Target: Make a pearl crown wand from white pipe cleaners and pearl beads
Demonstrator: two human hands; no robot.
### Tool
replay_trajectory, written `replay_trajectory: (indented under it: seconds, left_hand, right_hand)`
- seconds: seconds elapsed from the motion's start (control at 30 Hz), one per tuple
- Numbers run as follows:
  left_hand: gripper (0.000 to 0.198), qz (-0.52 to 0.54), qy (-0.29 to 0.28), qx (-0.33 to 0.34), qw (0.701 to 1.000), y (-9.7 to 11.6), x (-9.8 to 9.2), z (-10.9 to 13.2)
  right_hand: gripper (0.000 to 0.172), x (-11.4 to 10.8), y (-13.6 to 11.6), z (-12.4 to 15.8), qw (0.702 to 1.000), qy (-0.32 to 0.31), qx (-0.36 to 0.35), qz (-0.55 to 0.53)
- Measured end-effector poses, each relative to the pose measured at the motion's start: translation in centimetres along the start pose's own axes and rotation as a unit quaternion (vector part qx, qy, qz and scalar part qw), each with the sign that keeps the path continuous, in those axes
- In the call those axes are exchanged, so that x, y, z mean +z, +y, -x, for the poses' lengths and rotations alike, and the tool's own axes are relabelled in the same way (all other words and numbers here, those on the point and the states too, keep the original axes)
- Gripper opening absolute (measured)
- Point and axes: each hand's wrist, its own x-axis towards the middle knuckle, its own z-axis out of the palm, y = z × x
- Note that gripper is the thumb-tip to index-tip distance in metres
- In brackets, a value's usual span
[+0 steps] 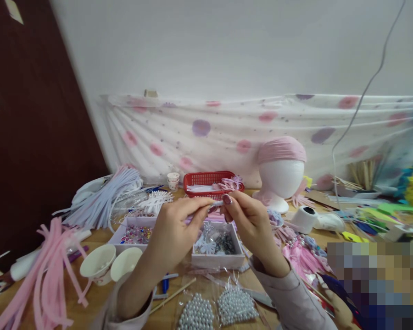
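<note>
Left hand (172, 233) up over the tabletop (99, 298) in the head view, fingers curled and closed, thumb and forefinger pinched on one end of a small pale piece (217, 203). Right hand (251, 224) opposite, likewise closed in a pinch, painted fingertips gripping the other end of the same piece. Held between both hands, off the tabletop, just in front of the red basket (209, 182); too small to tell what kind of thing.

Directly below the hands, a white box (217, 262) with silvery snowflake shapes and dark bits inside. Just left of it, partly behind the left hand, a second box (134, 234) filled with coloured gems. Near the left forearm, two paper cups (98, 265), mouths turned toward the camera. Closest to the camera, between the forearms, two clear bags of pearl beads (197, 315), side by side; just beside them a thin wooden stick (174, 295). Far left, a loose bundle of pink strips (51, 275); behind that, a bundle of pale lilac strips (106, 197). Right of the basket, a white foam head (282, 176) with a pink band, upright. Behind everything, a flower-printed cloth (227, 133) hung along the wall.
</note>
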Motion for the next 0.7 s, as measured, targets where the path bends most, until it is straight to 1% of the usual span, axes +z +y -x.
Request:
replay_trajectory:
  seconds: [0.03,0.07,0.1,0.17,0.2,0.23,0.27,0.33,0.4,0.47,0.6,0.7]
  left_hand:
    - [0.021,0.084,-0.060,-0.080,0.991,-0.1,-0.4,-0.2]
    - [0.025,0.173,-0.126,-0.150,0.965,-0.3,-0.9,-0.4]
    - [0.030,0.259,-0.181,-0.206,0.926,-0.6,-1.3,-0.6]
    - [0.034,0.391,-0.258,-0.282,0.837,-1.4,-1.9,-0.7]
    - [0.033,0.434,-0.283,-0.306,0.799,-1.8,-2.0,-0.7]
    - [0.032,0.463,-0.304,-0.323,0.768,-2.2,-1.9,-0.7]
    - [0.031,0.483,-0.322,-0.332,0.743,-2.5,-1.6,-0.7]
    - [0.033,0.514,-0.354,-0.332,0.708,-2.8,-0.7,-0.6]
    - [0.034,0.535,-0.370,-0.324,0.687,-2.6,0.3,-0.6]
    - [0.032,0.544,-0.371,-0.320,0.681,-2.3,1.0,-0.5]
    - [0.030,0.523,-0.364,-0.315,0.704,-1.6,1.3,-0.4]
    - [0.030,0.507,-0.354,-0.313,0.721,-1.4,1.3,-0.4]
  right_hand:
    - [0.035,-0.5,0.0,-0.1,1.000,-0.022,-0.012,0.011]
    - [0.034,-1.0,0.1,-0.1,0.999,-0.045,-0.020,0.018]
    - [0.034,-1.5,0.2,-0.2,0.997,-0.065,-0.024,0.023]
    - [0.036,-2.4,0.5,-0.3,0.996,-0.087,-0.021,0.021]
    - [0.037,-2.8,0.7,-0.3,0.995,-0.094,-0.015,0.017]
    - [0.037,-3.1,0.9,-0.4,0.995,-0.102,-0.009,0.009]
    - [0.037,-3.3,1.1,-0.4,0.994,-0.111,-0.004,0.000]
    - [0.038,-3.6,1.5,-0.5,0.992,-0.124,0.004,-0.016]
    - [0.039,-3.7,1.7,-0.6,0.991,-0.127,0.009,-0.030]
    - [0.041,-3.8,1.6,-0.7,0.991,-0.124,0.015,-0.048]
    - [0.045,-3.8,1.1,-0.6,0.991,-0.107,0.039,-0.075]
    - [0.047,-3.6,1.1,-0.5,0.989,-0.087,0.086,-0.084]
